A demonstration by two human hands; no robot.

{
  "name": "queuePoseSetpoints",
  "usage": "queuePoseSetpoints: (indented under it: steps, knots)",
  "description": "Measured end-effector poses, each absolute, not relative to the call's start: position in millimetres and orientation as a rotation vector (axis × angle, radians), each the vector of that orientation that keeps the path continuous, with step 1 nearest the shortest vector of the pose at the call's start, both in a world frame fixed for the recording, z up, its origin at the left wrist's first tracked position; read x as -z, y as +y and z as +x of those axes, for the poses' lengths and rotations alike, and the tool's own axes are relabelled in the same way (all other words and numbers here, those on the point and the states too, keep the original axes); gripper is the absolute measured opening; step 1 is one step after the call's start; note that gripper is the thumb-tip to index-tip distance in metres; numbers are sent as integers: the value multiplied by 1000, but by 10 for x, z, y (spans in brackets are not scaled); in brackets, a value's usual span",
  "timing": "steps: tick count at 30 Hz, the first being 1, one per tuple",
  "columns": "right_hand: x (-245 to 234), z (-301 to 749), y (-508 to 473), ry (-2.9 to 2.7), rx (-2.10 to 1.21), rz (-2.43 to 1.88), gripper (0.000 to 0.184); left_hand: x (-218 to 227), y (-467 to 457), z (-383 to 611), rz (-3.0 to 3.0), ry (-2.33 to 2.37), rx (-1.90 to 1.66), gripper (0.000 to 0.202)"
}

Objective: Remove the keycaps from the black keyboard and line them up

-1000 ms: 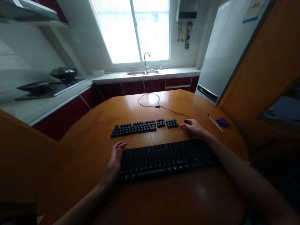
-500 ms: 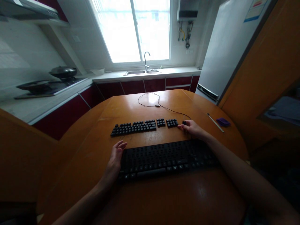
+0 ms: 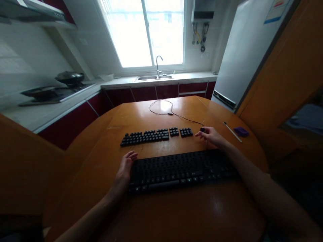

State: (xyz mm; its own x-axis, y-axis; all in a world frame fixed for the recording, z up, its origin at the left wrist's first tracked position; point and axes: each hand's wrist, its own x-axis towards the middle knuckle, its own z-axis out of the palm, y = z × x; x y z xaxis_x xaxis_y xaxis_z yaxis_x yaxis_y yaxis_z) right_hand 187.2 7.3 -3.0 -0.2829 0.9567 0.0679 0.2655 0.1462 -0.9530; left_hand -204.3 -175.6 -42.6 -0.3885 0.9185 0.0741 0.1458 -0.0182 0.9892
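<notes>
Person's right hand (image 3: pixel 211 135) pinches small black piece (image 3: pixel 202 129), likely light, stiff, best held by sides; left hand (image 3: pixel 125 166) loose against keyboard (image 3: pixel 174 168)

Nothing is legible, the sticker (image 3: pixel 276 11) on the refrigerator (image 3: pixel 246 50) and key markings (image 3: pixel 189 180) on the computer keyboard (image 3: pixel 171 166) being too small.

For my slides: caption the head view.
Left hand at a black keyboard, right hand holding a small dark piece beside rows of keycaps.
</notes>
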Motion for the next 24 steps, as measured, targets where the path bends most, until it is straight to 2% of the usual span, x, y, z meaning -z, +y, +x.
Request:
queuePoseSetpoints:
  steps: [6, 10, 15, 18, 24]
  knots:
    - [-93, 2047, -30, -1723, -1022, -1256, 47, 226, -1689, -2275, 1047, 1496, -1343, 62]
    - [-154, 2012, -139, -1668, -893, -1300, 48, -29, -1797, -2443, 1425, 1541, -1099, 40]
    - [-339, 1589, -530, -1735, -1010, -1149, 38, -128, -2101, -2461, 1876, 1434, -884, 20]
    - [-406, 1220, -800, -1915, -1078, -964, 31, -88, -2264, -2376, 1933, 1457, -840, 18]
    - [-357, 481, -1087, -2081, -1239, -771, 29, -36, -2321, -2220, 1915, 1485, -737, 25]
